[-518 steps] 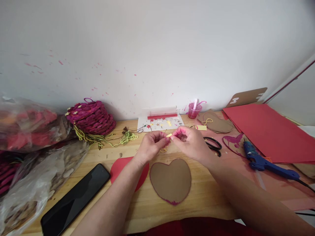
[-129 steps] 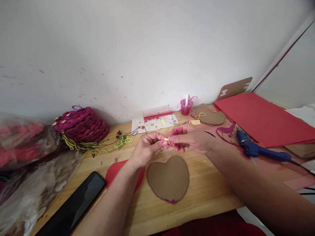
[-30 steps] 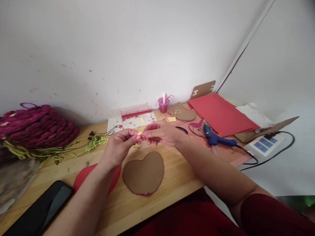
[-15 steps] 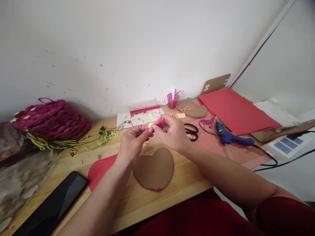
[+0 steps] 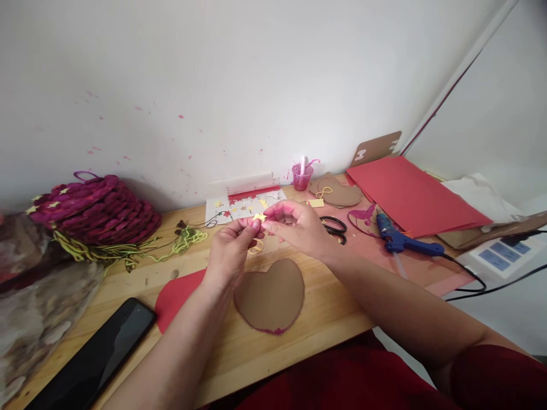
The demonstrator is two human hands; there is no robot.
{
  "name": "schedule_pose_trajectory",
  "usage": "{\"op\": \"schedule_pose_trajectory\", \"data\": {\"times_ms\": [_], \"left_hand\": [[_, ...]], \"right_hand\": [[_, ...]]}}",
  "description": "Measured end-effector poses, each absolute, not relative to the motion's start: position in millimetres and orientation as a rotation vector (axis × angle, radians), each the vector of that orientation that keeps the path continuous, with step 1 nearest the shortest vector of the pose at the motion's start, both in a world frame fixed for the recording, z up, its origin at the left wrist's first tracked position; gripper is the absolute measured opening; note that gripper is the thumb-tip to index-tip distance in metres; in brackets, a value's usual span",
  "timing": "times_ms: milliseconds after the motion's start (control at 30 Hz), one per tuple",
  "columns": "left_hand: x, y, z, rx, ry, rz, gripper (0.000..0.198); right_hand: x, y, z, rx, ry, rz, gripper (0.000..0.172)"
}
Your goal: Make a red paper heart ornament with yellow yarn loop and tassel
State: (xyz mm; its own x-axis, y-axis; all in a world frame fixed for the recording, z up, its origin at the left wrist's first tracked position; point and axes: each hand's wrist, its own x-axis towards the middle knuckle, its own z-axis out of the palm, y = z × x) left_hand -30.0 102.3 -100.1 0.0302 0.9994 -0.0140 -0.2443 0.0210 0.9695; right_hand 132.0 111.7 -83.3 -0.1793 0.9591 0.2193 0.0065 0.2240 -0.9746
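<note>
Above the table, my left hand [image 5: 229,244] pinches a small yellow star [image 5: 258,217] between thumb and fingertips. My right hand [image 5: 299,229] is closed at the star's other side, its thumb and fingers pinched near it; exactly what part it grips is hard to make out. Below both hands lies a cardboard heart [image 5: 270,296] with a magenta-stained edge. A loop of yellow string [image 5: 256,247] hangs or lies just under the hands. Partly behind my left forearm is a red paper piece [image 5: 177,299]. Scissors [image 5: 335,225] with black handles rest right of my right hand.
Left: a magenta braided yarn piece [image 5: 102,210] with green strands, a black phone [image 5: 94,359], a plastic bag [image 5: 38,319]. Back: a sheet with paper stars [image 5: 243,208], a paint cup [image 5: 302,177]. Right: a blue glue gun [image 5: 397,242] with its cord, red sheets [image 5: 419,193], a power strip [image 5: 499,256].
The yellow star shows more fully between my fingertips, and my right fingers have shifted slightly on it. The whole view has moved a little, so the table things sit slightly further right.
</note>
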Motion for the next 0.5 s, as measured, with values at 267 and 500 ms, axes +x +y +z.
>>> {"op": "schedule_pose_trajectory", "data": {"times_ms": [267,500], "left_hand": [[-39,106,-95,1.255,0.998,1.167,0.034],[-44,108,-90,1.236,0.877,1.04,0.031]], "right_hand": [[146,113,-74,-1.005,-1.468,1.383,0.031],[157,117,-65,-0.939,-1.432,1.688,0.031]]}}
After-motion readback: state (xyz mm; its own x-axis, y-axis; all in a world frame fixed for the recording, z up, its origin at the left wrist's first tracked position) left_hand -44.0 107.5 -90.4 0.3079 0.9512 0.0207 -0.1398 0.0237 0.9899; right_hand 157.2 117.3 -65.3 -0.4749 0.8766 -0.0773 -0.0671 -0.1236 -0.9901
